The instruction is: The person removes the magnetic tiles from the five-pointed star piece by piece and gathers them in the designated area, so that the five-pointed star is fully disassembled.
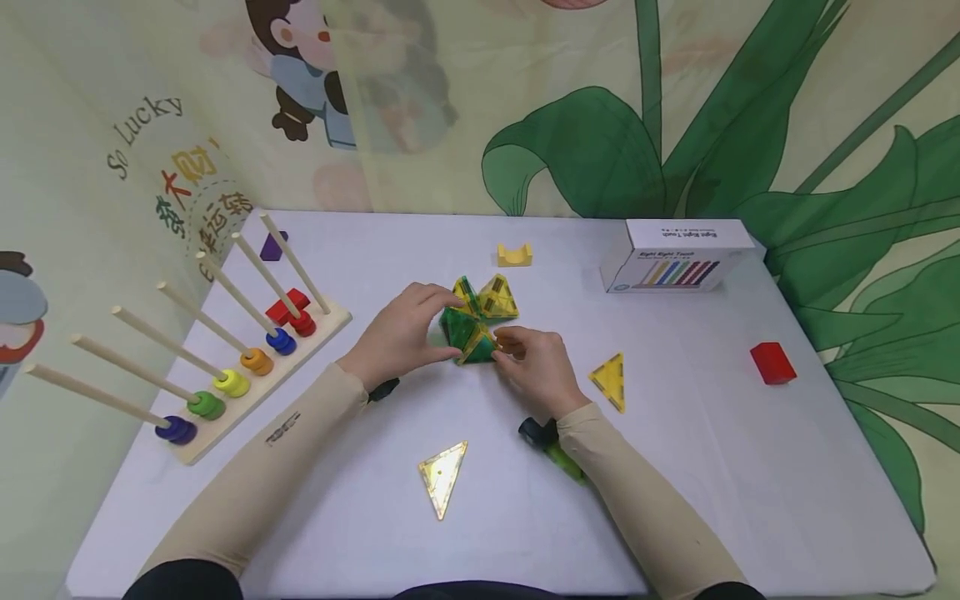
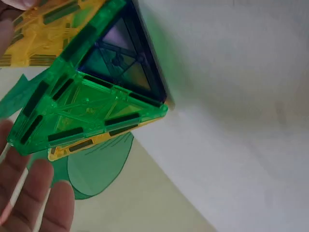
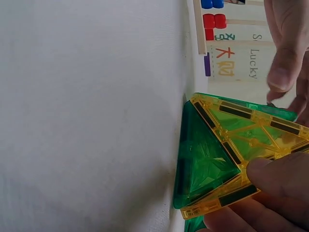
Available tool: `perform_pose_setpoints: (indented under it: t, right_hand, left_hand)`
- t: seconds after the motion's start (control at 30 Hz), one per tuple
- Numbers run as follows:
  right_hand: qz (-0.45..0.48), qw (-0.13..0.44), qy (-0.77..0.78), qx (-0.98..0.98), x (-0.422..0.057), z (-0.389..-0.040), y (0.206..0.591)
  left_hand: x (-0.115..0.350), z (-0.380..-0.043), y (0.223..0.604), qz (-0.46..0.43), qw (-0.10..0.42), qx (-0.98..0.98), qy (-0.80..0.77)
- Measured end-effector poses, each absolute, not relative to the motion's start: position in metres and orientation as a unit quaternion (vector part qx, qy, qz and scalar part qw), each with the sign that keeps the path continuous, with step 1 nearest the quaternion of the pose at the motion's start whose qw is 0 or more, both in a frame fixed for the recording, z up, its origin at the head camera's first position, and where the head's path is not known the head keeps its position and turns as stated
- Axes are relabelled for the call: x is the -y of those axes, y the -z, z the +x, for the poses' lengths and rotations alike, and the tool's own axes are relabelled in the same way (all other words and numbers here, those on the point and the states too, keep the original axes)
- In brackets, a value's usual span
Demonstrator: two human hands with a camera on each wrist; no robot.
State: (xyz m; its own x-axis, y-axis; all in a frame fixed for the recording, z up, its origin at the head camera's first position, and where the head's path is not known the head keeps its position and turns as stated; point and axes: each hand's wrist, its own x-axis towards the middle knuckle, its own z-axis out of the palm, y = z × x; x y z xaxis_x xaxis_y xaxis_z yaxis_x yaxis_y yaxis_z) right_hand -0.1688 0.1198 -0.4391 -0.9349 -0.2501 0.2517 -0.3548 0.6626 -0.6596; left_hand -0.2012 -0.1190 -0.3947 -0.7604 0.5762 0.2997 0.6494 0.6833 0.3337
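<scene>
A cluster of green and yellow see-through triangular magnetic tiles (image 1: 471,321) stands in raised pyramid shapes mid-table; a dark blue tile (image 2: 120,60) shows in the left wrist view. My right hand (image 1: 536,362) pinches a yellow triangular magnetic tile (image 3: 260,137) on the cluster's near right side, the thumb (image 3: 275,171) lying on its face. At the cluster's left, my left hand (image 1: 405,333) is spread with thumb and fingers apart. Its fingers (image 2: 36,193) look fairly straight beside a green tile (image 2: 91,108); whether they touch it I cannot tell.
Loose yellow triangular tiles lie at right (image 1: 611,382) and in front (image 1: 442,481). A wooden peg board (image 1: 270,392) with coloured rings stands left. Around the table are a white box (image 1: 675,258), a yellow block (image 1: 514,255), red blocks (image 1: 773,363) and a purple block (image 1: 273,246).
</scene>
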Motion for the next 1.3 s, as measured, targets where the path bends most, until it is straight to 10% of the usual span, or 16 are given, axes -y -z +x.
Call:
perform_pose_setpoints:
  t: [1.3]
  right_hand:
    - [0.165,0.131,-0.379,0.901,-0.116,-0.17,0.446]
  left_hand:
    - [0.098,-0.222,0.403,-0.425,0.063,0.894,0.129]
